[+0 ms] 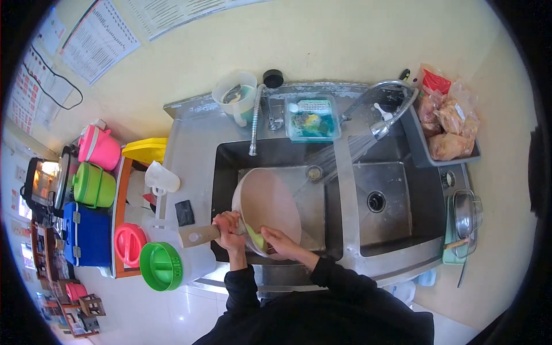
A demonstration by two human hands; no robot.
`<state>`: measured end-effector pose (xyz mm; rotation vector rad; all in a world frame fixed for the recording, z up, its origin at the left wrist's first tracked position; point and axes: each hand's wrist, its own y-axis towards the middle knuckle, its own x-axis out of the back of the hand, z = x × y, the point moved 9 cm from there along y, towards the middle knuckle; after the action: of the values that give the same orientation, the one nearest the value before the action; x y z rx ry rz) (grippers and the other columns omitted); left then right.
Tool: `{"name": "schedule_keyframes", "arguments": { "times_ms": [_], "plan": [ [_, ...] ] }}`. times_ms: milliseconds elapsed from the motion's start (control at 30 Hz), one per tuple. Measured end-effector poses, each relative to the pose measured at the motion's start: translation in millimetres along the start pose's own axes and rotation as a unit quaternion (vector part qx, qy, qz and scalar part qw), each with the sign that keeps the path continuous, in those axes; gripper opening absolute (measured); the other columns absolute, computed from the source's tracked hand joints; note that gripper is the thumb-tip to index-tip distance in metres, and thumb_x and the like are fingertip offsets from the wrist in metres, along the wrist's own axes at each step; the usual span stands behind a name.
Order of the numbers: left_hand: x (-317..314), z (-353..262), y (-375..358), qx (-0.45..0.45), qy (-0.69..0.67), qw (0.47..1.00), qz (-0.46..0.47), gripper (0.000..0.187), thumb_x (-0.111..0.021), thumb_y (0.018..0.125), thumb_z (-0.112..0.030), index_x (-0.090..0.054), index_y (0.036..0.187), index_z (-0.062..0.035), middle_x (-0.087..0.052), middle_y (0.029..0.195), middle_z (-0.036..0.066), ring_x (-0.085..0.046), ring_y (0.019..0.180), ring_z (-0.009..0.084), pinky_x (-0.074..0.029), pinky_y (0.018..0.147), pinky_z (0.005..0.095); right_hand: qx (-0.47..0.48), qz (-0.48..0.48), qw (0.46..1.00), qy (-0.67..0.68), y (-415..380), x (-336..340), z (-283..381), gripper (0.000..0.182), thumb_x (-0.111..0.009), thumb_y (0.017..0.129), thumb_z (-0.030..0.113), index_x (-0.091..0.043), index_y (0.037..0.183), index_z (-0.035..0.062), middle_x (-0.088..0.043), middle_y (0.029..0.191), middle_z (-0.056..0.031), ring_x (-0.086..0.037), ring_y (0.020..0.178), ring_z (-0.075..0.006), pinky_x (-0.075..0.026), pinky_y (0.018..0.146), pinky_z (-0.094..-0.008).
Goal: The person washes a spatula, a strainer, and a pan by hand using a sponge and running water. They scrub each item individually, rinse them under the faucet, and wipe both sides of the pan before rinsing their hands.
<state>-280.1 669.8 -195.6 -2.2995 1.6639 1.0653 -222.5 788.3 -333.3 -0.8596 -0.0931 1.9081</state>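
A deep, pale pink pan [267, 201] is tilted in the left basin of the steel sink. Its light wooden-looking handle [199, 235] points left over the counter. My left hand [231, 230] is closed round the handle close to the pan's rim. Against the pan's lower inside wall, my right hand [280, 244] holds a yellow-green scrubbing pad [256, 237], its fingers partly hiding it. Water sprays from the shower-head tap [380, 129] on the right, leftward into the left basin [233, 155].
Behind the basins stand a clear jug [237, 103] and a tub with sponges [313, 119]. A grey bin [415, 135] with bagged meat [451, 123] sits at right. Left are a white pitcher [163, 179], a black cloth [184, 213] and a green-lidded container [161, 266].
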Motion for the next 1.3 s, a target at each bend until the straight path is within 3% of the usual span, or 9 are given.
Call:
{"name": "schedule_keyframes", "arguments": {
  "times_ms": [100, 367, 467, 567, 733, 900, 1000, 1067, 1300],
  "plan": [
    [-11.3, 4.8, -7.8, -0.009, 0.022, 0.999, 0.035, 0.039, -0.049, 0.091, -0.022, -0.035, 0.058, -0.0096, -0.031, 0.052, 0.000, -0.031, 0.051, 0.0129, -0.032, 0.059, 0.0302, 0.022, 0.014, 0.998, 0.050, 5.3, -2.5, 12.5, 0.020, -0.047, 0.094, 0.016, -0.050, 0.113, 0.0125, -0.055, 0.095, -0.0012, -0.058, 0.085, -0.0140, -0.051, 0.069, -0.0293],
    [-71.0, -3.2, -35.8, -0.028, 0.188, 0.958, 0.214, 0.047, -0.052, 0.091, -0.036, -0.040, 0.060, -0.0043, -0.038, 0.058, 0.001, -0.035, 0.053, 0.0129, -0.030, 0.051, 0.0253, 0.172, -0.263, 0.898, 0.308, 121.3, 97.9, 87.3, 0.022, -0.050, 0.089, 0.011, -0.054, 0.110, 0.0063, -0.059, 0.097, -0.0040, -0.059, 0.086, -0.0171, -0.051, 0.069, -0.0337],
    [-65.4, -2.1, -13.1, -0.037, 0.201, 0.964, 0.171, 0.049, -0.055, 0.090, -0.037, -0.040, 0.060, -0.0008, -0.040, 0.057, 0.002, -0.037, 0.051, 0.0105, -0.027, 0.047, 0.0253, 0.078, -0.157, 0.982, 0.072, 94.3, 42.2, 70.0, 0.022, -0.048, 0.091, 0.015, -0.055, 0.110, 0.0079, -0.060, 0.097, -0.0069, -0.060, 0.088, -0.0200, -0.052, 0.072, -0.0347],
    [-49.4, 18.2, 6.0, 0.002, 0.200, 0.970, 0.136, 0.050, -0.056, 0.089, -0.038, -0.038, 0.059, -0.0016, -0.040, 0.057, 0.002, -0.039, 0.052, 0.0112, -0.027, 0.047, 0.0259, 0.001, -0.060, 0.989, 0.137, 52.9, -1.8, 70.7, 0.019, -0.050, 0.088, 0.012, -0.057, 0.105, 0.0072, -0.060, 0.092, -0.0067, -0.060, 0.086, -0.0182, -0.050, 0.074, -0.0344],
    [-81.3, -8.3, -26.3, -0.023, 0.272, 0.928, 0.255, 0.050, -0.057, 0.088, -0.038, -0.036, 0.059, -0.0029, -0.040, 0.057, 0.002, -0.039, 0.053, 0.0101, -0.028, 0.047, 0.0264, 0.130, -0.037, 0.928, 0.347, 132.7, 55.0, 81.4, 0.024, -0.051, 0.090, 0.022, -0.056, 0.108, 0.0064, -0.061, 0.098, -0.0079, -0.060, 0.090, -0.0186, -0.050, 0.077, -0.0350],
    [-77.1, -5.1, 1.5, 0.004, 0.253, 0.952, 0.173, 0.054, -0.053, 0.089, -0.044, -0.036, 0.058, -0.0024, -0.040, 0.056, 0.004, -0.038, 0.052, 0.0131, -0.029, 0.048, 0.0276, 0.067, -0.074, 0.974, 0.203, 81.2, 18.6, 34.1, 0.027, -0.045, 0.092, 0.028, -0.056, 0.102, 0.0066, -0.060, 0.093, -0.0065, -0.058, 0.085, -0.0188, -0.049, 0.077, -0.0347],
    [-84.9, -10.6, -25.7, -0.027, 0.318, 0.915, 0.246, 0.053, -0.053, 0.089, -0.043, -0.036, 0.059, -0.0019, -0.040, 0.057, 0.003, -0.037, 0.052, 0.0132, -0.030, 0.048, 0.0276, 0.115, 0.002, 0.951, 0.288, 84.2, 20.5, 64.4, 0.031, -0.042, 0.094, 0.034, -0.055, 0.102, 0.0075, -0.057, 0.090, -0.0047, -0.056, 0.082, -0.0166, -0.047, 0.075, -0.0341],
    [-90.2, -23.8, -32.3, -0.048, 0.276, 0.922, 0.268, 0.053, -0.053, 0.090, -0.041, -0.036, 0.059, -0.0020, -0.040, 0.056, 0.004, -0.036, 0.051, 0.0135, -0.030, 0.048, 0.0275, 0.198, -0.047, 0.930, 0.306, 75.6, 21.8, 110.2, 0.026, -0.042, 0.093, 0.029, -0.056, 0.099, 0.0075, -0.056, 0.089, -0.0029, -0.056, 0.082, -0.0155, -0.047, 0.077, -0.0354],
    [-58.1, -13.4, -6.0, -0.059, 0.123, 0.968, 0.209, 0.044, -0.052, 0.090, -0.033, -0.038, 0.059, -0.0058, -0.038, 0.055, 0.002, -0.035, 0.053, 0.0149, -0.032, 0.055, 0.0296, 0.066, -0.160, 0.954, 0.243, 44.4, -21.8, 60.6, 0.022, -0.043, 0.093, 0.028, -0.053, 0.098, 0.0089, -0.056, 0.089, -0.0046, -0.053, 0.078, -0.0145, -0.047, 0.068, -0.0351]
  ]
}}
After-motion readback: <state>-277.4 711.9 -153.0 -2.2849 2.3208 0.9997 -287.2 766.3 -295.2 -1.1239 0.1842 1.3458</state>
